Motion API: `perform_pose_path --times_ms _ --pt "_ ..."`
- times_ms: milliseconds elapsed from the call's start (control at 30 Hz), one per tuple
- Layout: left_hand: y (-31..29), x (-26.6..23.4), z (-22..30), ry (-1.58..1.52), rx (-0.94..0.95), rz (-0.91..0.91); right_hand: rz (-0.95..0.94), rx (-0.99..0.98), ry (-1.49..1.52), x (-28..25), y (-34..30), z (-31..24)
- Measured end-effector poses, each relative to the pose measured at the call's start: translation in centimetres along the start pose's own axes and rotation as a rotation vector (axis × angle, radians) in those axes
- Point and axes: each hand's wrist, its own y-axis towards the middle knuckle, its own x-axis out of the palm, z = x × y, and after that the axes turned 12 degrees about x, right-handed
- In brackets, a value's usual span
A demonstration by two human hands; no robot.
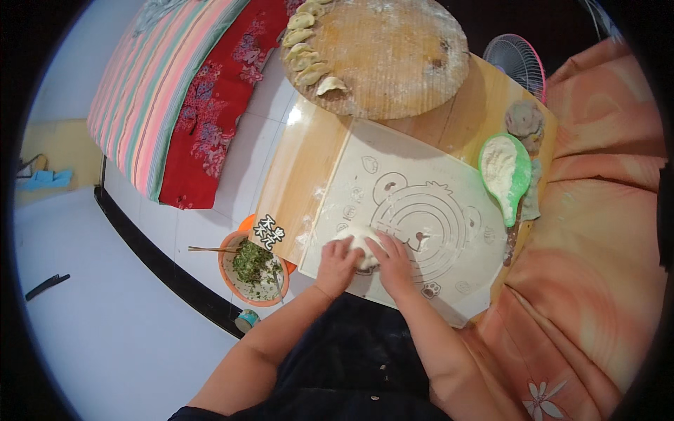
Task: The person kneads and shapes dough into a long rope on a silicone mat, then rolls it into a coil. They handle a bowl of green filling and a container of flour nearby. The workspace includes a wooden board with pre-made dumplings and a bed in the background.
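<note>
A lump of white dough (360, 237) lies on the near left part of a pale kneading mat (449, 281) printed with a bear face and rings. My left hand (338, 265) grips it from the left, fingers curled over its side. On the opposite side my right hand (393, 264) has its fingers bent over the dough. Both hands touch it, and their palms hide part of it. To the right of the mat, a green scoop (521, 170) holds white flour (499, 163).
A round floured board (393, 59) with several dumplings (309, 74) along its left edge stands on the wooden table (298, 175). Below left, an orange-rimmed bowl (261, 303) contains chopped green filling (253, 265) and chopsticks (210, 249). An orange cloth (597, 210) borders the right side; a fan (516, 59) stands behind.
</note>
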Motion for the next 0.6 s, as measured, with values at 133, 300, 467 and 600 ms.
perform_pose_path --times_ms 133,300,467,600 --pt "3.4 3.8 3.9 -0.02 0.401 -0.174 0.08 0.173 -0.114 -2.3 -5.7 7.6" --pt "12.3 6.4 7.3 0.06 0.554 -0.129 0.242 0.299 -0.061 -7.2 -5.1 11.3" --pt "16.7 4.9 6.8 -0.337 0.165 -0.141 0.063 0.599 0.491 -12.7 1.0 10.2" --pt "15.4 1.2 6.1 -1.295 -0.355 -0.171 -0.275 0.638 1.112 -15.3 1.2 10.7"
